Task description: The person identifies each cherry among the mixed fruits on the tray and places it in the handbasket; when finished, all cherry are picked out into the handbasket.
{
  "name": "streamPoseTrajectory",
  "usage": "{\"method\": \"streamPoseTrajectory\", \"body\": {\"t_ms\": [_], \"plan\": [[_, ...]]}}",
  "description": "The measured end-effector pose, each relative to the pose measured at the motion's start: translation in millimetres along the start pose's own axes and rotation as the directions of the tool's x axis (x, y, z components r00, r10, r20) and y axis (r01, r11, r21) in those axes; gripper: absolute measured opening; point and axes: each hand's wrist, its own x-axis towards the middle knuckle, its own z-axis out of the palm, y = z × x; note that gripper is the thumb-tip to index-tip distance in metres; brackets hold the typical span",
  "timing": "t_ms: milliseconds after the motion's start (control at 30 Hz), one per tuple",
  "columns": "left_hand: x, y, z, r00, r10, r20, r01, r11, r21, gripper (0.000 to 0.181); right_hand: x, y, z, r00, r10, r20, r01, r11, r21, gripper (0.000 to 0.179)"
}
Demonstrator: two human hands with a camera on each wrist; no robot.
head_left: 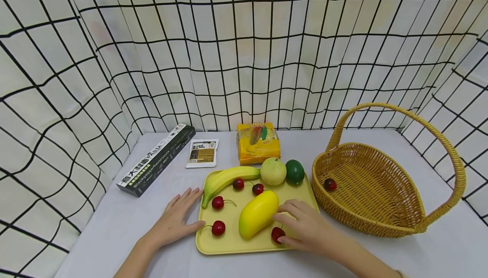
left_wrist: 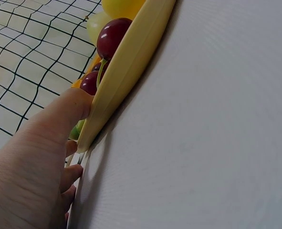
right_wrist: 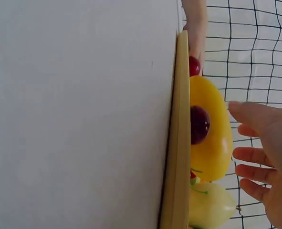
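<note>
My left hand (head_left: 173, 218) rests at the left edge of a yellow tray (head_left: 228, 244), its fingers spread and its thumb touching the rim. Over the tray's front right, my right hand (head_left: 301, 227) hovers with parted, slightly bent fingers. Under it lies a dark red cherry (head_left: 277, 234); the right wrist view shows a gap between this cherry (right_wrist: 199, 125) and the hand (right_wrist: 269, 162). A yellow mango (head_left: 259, 214) lies just left of that hand. Also on the tray are a banana (head_left: 228, 179), several more cherries (head_left: 218, 228), a pale green round fruit (head_left: 273, 171) and a dark green fruit (head_left: 295, 172).
To the right stands a wicker basket (head_left: 370, 223) with a tall handle and one dark red cherry (head_left: 330, 184) inside. Behind the tray are a yellow packet (head_left: 258, 144) and a white sachet (head_left: 203, 153). A black pasta box (head_left: 157, 159) lies at the left. Grid-patterned cloth surrounds the table.
</note>
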Motion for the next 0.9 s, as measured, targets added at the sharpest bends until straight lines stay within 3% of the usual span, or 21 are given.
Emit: {"method": "streamPoseTrajectory", "body": {"t_ms": [333,633,900], "plan": [[0.3,0.0,0.6,1.0,-0.014,0.012,0.014,1.0,-0.009,0.083,-3.4,-6,15,0.996,-0.091,0.018,0.09,0.995,0.05,0.04],[-0.2,0.0,-0.1,1.0,-0.015,0.009,0.016,1.0,-0.006,0.083,-6.1,-7,18,0.995,-0.072,0.072,0.067,0.995,0.072,0.036],[0.2,-0.6,0.1,0.999,-0.025,0.022,0.025,1.0,-0.009,0.084,-8.1,-4,19,0.994,-0.099,0.055,0.094,0.992,0.088,0.031]]}}
